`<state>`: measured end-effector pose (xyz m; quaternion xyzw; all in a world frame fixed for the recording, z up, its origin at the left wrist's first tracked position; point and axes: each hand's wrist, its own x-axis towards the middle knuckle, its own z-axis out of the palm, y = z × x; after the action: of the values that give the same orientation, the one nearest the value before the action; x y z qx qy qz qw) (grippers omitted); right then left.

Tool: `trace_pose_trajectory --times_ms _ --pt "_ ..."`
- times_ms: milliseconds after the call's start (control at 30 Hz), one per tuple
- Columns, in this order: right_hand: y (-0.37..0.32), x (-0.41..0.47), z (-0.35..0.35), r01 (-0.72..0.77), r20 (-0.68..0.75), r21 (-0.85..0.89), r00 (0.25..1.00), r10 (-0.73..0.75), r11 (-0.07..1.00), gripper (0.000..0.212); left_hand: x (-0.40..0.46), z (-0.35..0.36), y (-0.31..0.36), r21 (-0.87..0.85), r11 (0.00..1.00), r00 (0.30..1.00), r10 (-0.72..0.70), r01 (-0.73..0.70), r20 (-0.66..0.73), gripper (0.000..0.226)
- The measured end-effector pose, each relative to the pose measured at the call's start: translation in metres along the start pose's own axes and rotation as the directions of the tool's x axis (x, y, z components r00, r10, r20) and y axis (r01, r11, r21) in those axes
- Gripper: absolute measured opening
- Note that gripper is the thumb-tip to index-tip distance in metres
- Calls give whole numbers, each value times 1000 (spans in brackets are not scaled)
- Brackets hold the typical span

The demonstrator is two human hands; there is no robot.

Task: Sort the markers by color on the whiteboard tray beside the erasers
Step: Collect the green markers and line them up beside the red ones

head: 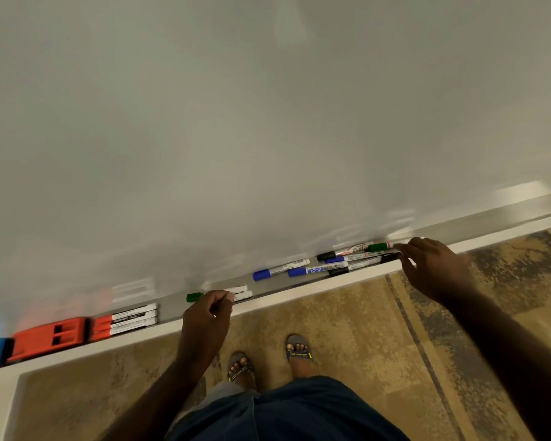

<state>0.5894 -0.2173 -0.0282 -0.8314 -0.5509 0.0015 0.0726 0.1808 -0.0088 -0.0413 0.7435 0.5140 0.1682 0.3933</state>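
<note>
A: Left hand (208, 316) status?
B: Lower centre, fingers curled onto the green markers (218, 294) on the tray (299, 286).
A: Right hand (433, 268)?
B: Right of centre, fingers apart, tips touching the mixed marker pile (353, 257). Red markers (124, 323) lie at lower left, beside the red eraser (50, 340).

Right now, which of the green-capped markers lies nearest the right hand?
The green-capped marker atop the mixed pile, almost at the right hand. The other green ones lie by the left hand.
</note>
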Motion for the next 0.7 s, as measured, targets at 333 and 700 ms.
trace_pose_trajectory --times_ms 333,700 --pt "-171 21 24 285 -93 181 958 -272 941 17 5 -44 -34 185 962 980 200 -199 14 13" --pt "-303 54 44 409 78 258 894 -441 875 33 9 -69 -67 155 986 994 67 -54 -84 22"
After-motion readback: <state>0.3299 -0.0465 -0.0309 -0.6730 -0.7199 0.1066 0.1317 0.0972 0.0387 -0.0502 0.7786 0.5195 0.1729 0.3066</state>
